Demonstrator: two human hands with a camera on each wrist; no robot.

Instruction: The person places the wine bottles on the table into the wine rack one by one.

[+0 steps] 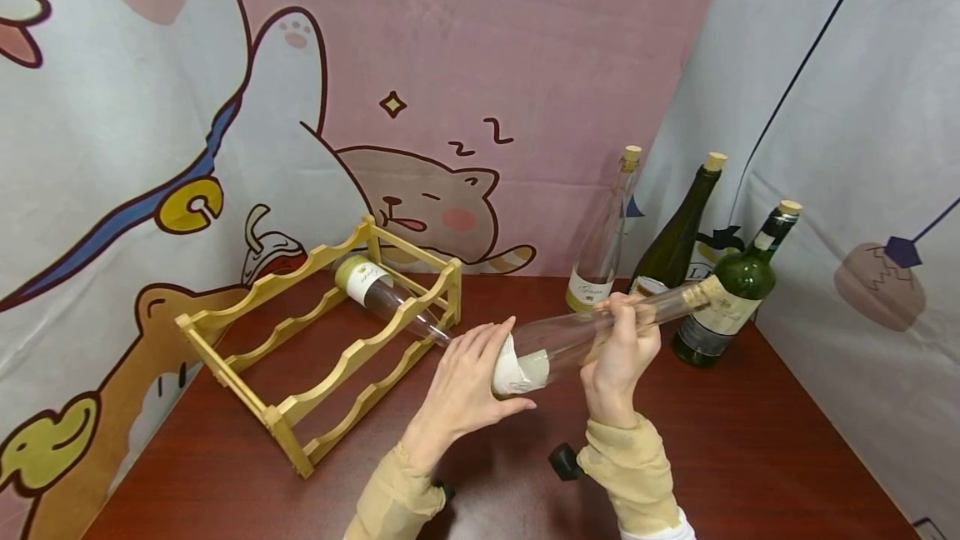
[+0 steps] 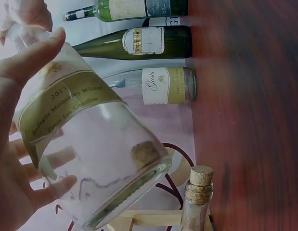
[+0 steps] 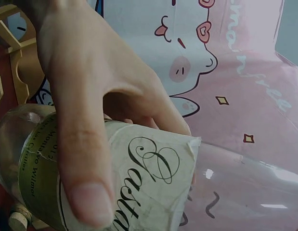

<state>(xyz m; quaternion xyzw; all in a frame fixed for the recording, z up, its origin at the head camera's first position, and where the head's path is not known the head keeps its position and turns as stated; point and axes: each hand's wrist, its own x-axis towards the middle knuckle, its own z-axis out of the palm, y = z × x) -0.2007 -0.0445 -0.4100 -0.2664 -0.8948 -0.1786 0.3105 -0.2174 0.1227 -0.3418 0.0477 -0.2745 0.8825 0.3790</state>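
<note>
Second bottle in hand, one of five racked.

Head: clear bottle [image 1: 585, 336] was held level over the table [image 1: 750, 457], left hand [image 1: 465, 382] cupping its base, right hand [image 1: 618, 352] wrapped round the body; rack [image 1: 322, 340] at 9 o'clock held one bottle [image 1: 382, 294], three standing bottles [image 1: 675, 248] waited at 1 o'clock.
Left wrist: fingers [image 2: 55, 185] curled round the base.
Right wrist: thumb [image 3: 84, 159] pressed on the label [image 3: 139, 187].

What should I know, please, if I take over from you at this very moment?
Left hand: cups the base of the clear bottle, which lies level above the table.
Right hand: grips that bottle's middle.
Done: one bottle lies in the rack.
Left: the held bottle is not yet racked; three bottles stand at the back right.
</note>
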